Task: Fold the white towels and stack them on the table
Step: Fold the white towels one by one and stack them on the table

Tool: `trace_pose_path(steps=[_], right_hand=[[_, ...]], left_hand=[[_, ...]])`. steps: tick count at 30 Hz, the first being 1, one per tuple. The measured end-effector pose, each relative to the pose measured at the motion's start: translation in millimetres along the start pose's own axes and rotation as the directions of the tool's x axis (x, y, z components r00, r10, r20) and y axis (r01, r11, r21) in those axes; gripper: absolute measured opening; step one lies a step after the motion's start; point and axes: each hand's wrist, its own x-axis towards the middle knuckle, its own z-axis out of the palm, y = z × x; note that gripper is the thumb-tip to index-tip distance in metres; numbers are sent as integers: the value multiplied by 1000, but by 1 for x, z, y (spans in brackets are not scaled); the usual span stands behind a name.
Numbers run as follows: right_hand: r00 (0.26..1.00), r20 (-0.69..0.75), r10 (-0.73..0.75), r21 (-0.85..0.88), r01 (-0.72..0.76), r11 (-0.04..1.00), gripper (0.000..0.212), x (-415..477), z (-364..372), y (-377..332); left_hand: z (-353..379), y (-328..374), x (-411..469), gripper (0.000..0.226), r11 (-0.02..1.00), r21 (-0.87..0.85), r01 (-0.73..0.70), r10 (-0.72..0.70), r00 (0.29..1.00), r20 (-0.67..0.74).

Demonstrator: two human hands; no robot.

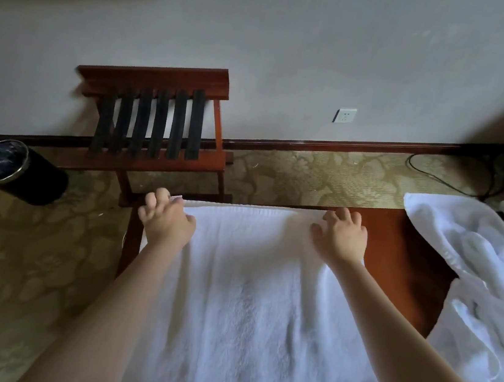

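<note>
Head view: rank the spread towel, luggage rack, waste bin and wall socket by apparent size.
1. spread towel, though its nearness to the camera inflates it
2. luggage rack
3. waste bin
4. wall socket
</note>
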Motion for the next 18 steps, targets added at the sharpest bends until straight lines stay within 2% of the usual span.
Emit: trace_pose_path(steps=[2,4,5,7,9,12,16,18], right_hand=[[988,-147,-34,50,42,998,19,-2,-6,6],[942,-320,-99,126,146,981,16,-1,-13,9],[925,-359,-123,141,184,973,20,0,-17,10],[923,-342,-177,124,231,965,27,6,-22,10],[945,-254,-207,89,236,968,30,11,-20,14],[963,-161,-216,80,231,970,23,17,-10,21],[961,-206,-185,56,200,978,24,23,-1,21],[969,-180,-172,22,178,984,19,25,3,21]], left_hand=[[-3,-11,5,36,979,-165,-116,102,990,-93],[-5,-20,8,36,913,-297,-280,226,953,-204],[-7,-23,10,35,894,-336,-296,238,949,-205],[-11,-27,15,27,894,-373,-249,214,968,-133],[-8,-30,21,19,934,-265,-239,230,971,-66],[-3,-30,29,16,963,-43,-268,266,963,-44],[5,-27,36,15,971,14,-238,238,966,-102],[9,-28,38,16,977,40,-210,213,974,-78]])
